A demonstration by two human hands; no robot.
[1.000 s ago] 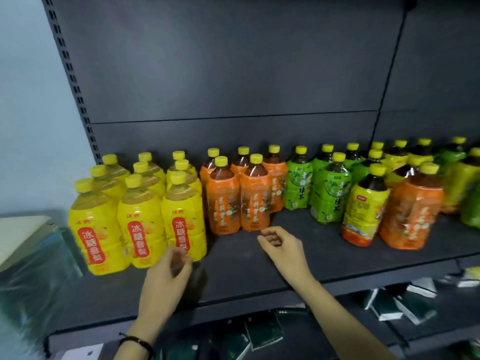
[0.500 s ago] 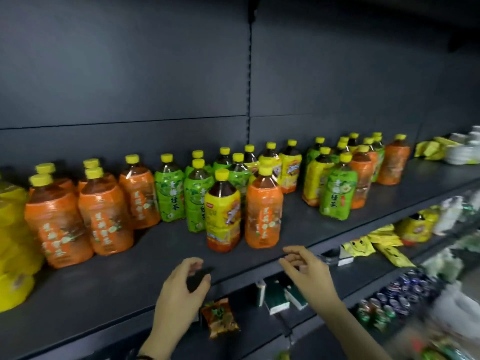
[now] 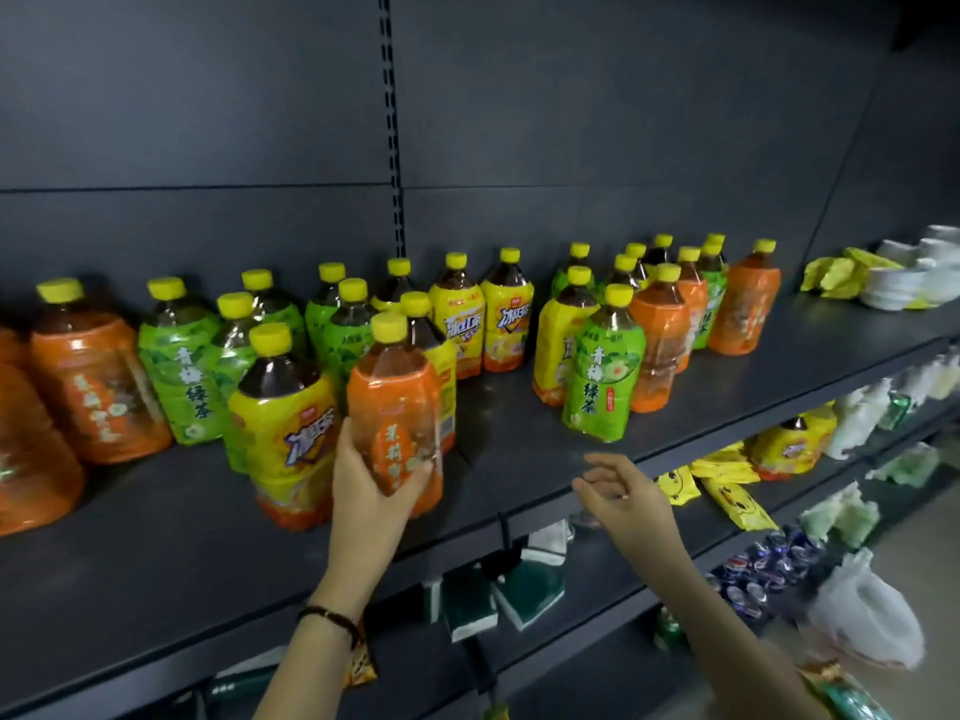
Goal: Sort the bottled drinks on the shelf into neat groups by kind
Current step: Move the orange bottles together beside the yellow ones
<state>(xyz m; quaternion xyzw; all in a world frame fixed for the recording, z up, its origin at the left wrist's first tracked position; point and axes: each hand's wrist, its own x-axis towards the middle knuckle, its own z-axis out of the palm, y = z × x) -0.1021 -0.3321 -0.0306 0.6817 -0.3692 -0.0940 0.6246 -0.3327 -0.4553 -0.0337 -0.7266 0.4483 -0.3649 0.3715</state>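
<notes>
SHELF, MID-SORT. The risk I see starts nearest me. My left grip [image 3: 374, 491] holds the orange-labelled bottle [image 3: 392, 402] low on its body, well under the yellow cap. In my judgement a tall, full bottle held that low may tilt or slip on its glossy wrap. The bottle stands at the front of the shelf [image 3: 156, 553], and I cannot tell whether its base has left the surface.

A yellow iced-tea bottle [image 3: 283, 423] sits just beside it on the left, seemingly touching. Another yellow-labelled bottle [image 3: 441, 356] crowds close behind. A sideways drag toward the orange group [image 3: 96, 376] at the far left would likely knock the iced tea over, and it could topple the green tea bottles [image 3: 179, 366] behind it. A lift up and round the front looks safer.

On pose, the left forearm rises from below, a dark bracelet [image 3: 332, 618] at the wrist. The thumb lies up the bottle's left side and the fingers curl round its lower front. My right grip [image 3: 623, 491] hovers over the shelf's front edge with fingers loosely spread, holding nothing. It is near a green tea bottle [image 3: 602, 376] in the mixed cluster but apart from it.
</notes>
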